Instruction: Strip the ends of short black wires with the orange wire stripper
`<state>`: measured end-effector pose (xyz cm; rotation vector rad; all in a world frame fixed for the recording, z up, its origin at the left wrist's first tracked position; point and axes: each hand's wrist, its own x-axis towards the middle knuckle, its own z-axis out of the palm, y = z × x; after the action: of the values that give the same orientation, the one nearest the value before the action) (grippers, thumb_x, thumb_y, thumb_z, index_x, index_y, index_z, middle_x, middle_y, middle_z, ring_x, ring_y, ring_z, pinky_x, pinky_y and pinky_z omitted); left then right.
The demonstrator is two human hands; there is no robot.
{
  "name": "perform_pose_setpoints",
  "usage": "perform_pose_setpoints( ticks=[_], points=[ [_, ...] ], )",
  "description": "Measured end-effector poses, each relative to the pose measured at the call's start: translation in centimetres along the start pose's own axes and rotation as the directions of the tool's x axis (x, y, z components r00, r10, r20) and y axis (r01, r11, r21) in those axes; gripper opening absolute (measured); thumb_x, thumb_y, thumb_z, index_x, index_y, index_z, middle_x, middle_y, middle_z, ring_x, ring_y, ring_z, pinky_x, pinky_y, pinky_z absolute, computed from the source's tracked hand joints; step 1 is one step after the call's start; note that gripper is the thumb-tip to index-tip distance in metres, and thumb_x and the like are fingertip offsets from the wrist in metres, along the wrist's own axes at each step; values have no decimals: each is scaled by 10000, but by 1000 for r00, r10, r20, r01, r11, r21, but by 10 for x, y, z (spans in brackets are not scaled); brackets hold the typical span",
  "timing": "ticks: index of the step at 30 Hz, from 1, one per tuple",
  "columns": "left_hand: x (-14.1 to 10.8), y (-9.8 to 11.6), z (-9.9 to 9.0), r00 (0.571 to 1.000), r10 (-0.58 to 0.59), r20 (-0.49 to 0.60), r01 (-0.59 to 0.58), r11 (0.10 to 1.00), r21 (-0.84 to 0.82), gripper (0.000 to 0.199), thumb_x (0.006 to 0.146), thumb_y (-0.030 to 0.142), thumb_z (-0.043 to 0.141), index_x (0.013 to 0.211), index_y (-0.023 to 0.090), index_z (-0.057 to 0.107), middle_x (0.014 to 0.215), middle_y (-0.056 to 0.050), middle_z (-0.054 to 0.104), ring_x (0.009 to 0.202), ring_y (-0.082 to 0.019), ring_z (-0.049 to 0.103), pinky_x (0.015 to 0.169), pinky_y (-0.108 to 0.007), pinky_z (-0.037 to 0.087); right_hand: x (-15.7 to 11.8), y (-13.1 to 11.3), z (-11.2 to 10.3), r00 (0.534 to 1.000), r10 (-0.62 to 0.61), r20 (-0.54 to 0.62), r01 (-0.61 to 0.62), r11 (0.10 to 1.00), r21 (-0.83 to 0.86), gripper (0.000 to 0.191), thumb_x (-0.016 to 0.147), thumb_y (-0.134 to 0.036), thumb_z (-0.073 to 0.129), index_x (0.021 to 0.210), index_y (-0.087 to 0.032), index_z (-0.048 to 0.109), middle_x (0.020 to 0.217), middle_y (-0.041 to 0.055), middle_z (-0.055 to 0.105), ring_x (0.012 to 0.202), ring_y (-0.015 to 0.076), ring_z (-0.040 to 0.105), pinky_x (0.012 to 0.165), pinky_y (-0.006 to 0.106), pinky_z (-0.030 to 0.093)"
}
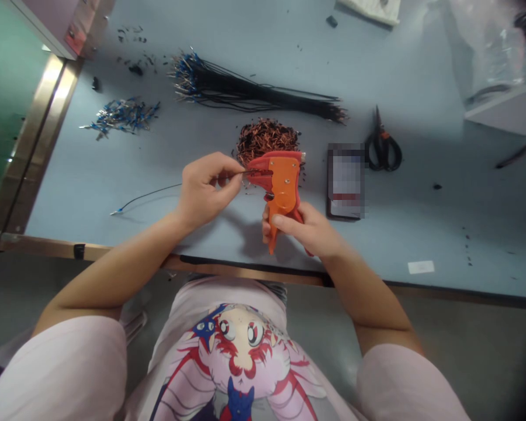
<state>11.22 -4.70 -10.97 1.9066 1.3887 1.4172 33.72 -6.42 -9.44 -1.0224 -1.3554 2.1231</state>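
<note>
My right hand [300,228] is wrapped around the handles of an orange and red wire stripper [284,178], whose jaws point left. Between the fingertips of my left hand [213,187] is a thin black wire [151,191]; its near end reaches into the stripper's jaws. The wire's other end, with a blue and silver terminal [117,211], trails out to the left over the table. Just behind the stripper lies a heap of short copper and black wire scraps [269,139].
A long bundle of black wires [263,93] with blue terminals lies farther back. Loose blue terminals [129,115] are piled at left. To the right are a phone [346,187], black-handled scissors [383,149], a pen [515,156] and a white label [421,267]. A clear plastic bag [504,58] stands at back right.
</note>
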Motion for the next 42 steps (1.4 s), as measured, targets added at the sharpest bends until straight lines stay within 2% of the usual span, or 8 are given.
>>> perform_pose_setpoints(
  ticks=[7, 12, 16, 19, 23, 34, 39, 42],
  points=[
    [1, 2, 1, 998, 62, 1, -62, 997, -47, 78, 795, 144, 633, 765, 202, 677, 683, 11, 648, 534, -92, 496, 530, -244, 413, 1, -1, 5, 998, 6, -65, -9, 999, -45, 446, 871, -592, 653, 750, -175, 554, 567, -9, 596, 441, 125, 581, 401, 235, 520],
    [1, 4, -1, 996, -8, 89, 10, 1000, -23, 93, 841, 189, 595, 767, 180, 651, 663, 15, 631, 561, -85, 520, 534, -214, 407, 0, -2, 8, 991, -17, -129, -1, 991, -137, 534, 892, -634, 589, 623, -184, 490, 459, -35, 502, 333, 97, 482, 304, 211, 415],
    [2, 2, -2, 992, 16, 125, -9, 998, -58, 65, 847, 175, 607, 802, 174, 655, 713, 8, 661, 617, -91, 569, 566, -205, 429, 1, -3, 5, 994, -10, -104, 1, 997, -81, 485, 863, -619, 645, 720, -166, 547, 549, -12, 575, 418, 118, 564, 366, 227, 496],
    [2, 0, -1, 995, 41, 95, -32, 995, -92, 61, 833, 140, 619, 806, 177, 658, 694, 21, 652, 586, -76, 548, 539, -196, 409, 0, -4, 3, 998, 6, -60, -4, 1000, 25, 448, 824, -576, 720, 889, -153, 588, 723, 30, 654, 591, 166, 667, 477, 278, 589],
    [1, -1, 0, 999, 25, 35, -24, 999, -43, 61, 826, 157, 639, 803, 187, 687, 717, 11, 679, 570, -80, 533, 517, -216, 398, -1, -4, 2, 999, 13, -36, -10, 997, 82, 436, 825, -531, 742, 961, -147, 587, 806, 50, 665, 680, 186, 688, 538, 311, 618],
    [-1, -5, 0, 991, 136, -5, -136, 990, 25, 68, 844, 186, 657, 811, 203, 714, 741, 0, 707, 599, -101, 550, 551, -251, 419, -3, -3, 1, 1000, 3, -19, -1, 996, 86, 383, 852, -490, 732, 963, -151, 593, 807, 49, 671, 680, 185, 689, 532, 315, 620],
    [-2, -8, 0, 989, 146, 12, -146, 981, 128, 78, 865, 239, 645, 815, 222, 703, 736, -6, 700, 608, -121, 556, 572, -281, 438, -3, -6, 3, 1000, 2, -26, 0, 998, 64, 399, 843, -509, 734, 937, -152, 581, 762, 36, 671, 633, 171, 682, 515, 294, 612],
    [-1, -8, 0, 984, 179, 12, -179, 979, 100, 72, 861, 210, 649, 807, 225, 694, 726, -1, 699, 609, -122, 565, 583, -285, 447, -3, -7, 3, 1000, -6, -9, 6, 1000, 30, 393, 858, -518, 713, 900, -150, 582, 738, 32, 662, 610, 163, 672, 491, 280, 605]
  ],
)
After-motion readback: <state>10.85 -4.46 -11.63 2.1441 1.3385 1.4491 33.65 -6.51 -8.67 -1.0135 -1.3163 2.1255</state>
